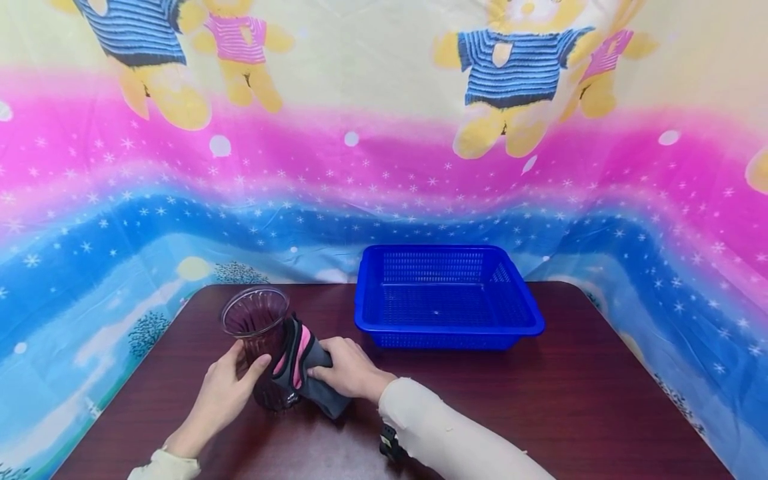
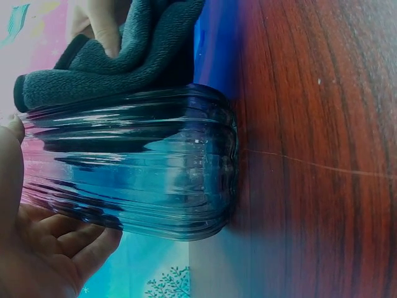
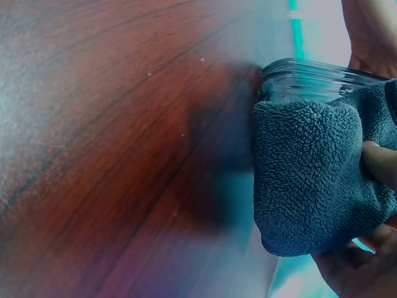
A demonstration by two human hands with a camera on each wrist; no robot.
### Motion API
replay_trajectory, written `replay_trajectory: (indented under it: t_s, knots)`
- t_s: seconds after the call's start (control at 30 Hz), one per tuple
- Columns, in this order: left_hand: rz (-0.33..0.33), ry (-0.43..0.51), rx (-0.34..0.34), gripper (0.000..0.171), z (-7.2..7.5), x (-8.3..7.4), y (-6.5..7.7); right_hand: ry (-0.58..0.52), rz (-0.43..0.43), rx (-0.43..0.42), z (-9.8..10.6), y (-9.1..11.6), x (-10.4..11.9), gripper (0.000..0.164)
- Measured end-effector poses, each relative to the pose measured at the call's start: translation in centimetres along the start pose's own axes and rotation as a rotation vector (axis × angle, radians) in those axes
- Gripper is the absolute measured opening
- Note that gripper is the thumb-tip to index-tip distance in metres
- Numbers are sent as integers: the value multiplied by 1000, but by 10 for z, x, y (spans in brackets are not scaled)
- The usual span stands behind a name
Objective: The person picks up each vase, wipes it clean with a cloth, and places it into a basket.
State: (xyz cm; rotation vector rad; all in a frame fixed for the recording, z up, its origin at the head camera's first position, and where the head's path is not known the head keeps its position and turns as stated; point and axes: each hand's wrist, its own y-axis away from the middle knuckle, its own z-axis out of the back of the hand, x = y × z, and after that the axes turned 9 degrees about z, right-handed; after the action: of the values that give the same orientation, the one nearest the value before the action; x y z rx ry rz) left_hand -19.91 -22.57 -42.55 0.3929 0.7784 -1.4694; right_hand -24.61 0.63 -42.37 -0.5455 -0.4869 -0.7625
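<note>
A ribbed, purple-tinted glass vase [image 1: 255, 313] with a flared rim stands upright on the table, left of the middle. My left hand [image 1: 225, 387] holds it from the left, thumb on the near side and fingers curled round the far side. A folded dark grey cloth [image 1: 327, 393] with pink and black edging lies against the vase's right side, gripped by my right hand [image 1: 351, 367]. In the left wrist view the cloth [image 2: 93, 87] touches the ribbed glass [image 2: 136, 167]. The right wrist view shows its fluffy pile [image 3: 304, 174] covering part of the vase [image 3: 304, 81].
A blue plastic basket [image 1: 450, 330] with perforated walls stands at the back of the dark reddish-brown wooden table [image 1: 540, 413], right of the vase. A printed curtain [image 1: 384, 167] with bears and snowflakes hangs behind the table and along its sides.
</note>
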Motion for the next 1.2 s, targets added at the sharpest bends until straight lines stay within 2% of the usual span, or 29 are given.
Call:
replay_trajectory:
  t_s: [0.2,0.43,0.67,1.2]
  knots:
    - [-7,-12,-5,64,1,0,1,-3,7,-13,4,-2,5,11]
    - [-19,-16,-31,49,0,1,1,-25,5,-24,9,-5,11,11]
    - [5,-13,-8,57,0,1,-2,-21,22,-45,14,-8,18,11]
    - [-20,-11,-26,56,0,1,-1,0,42,-65,22,-12,27,15]
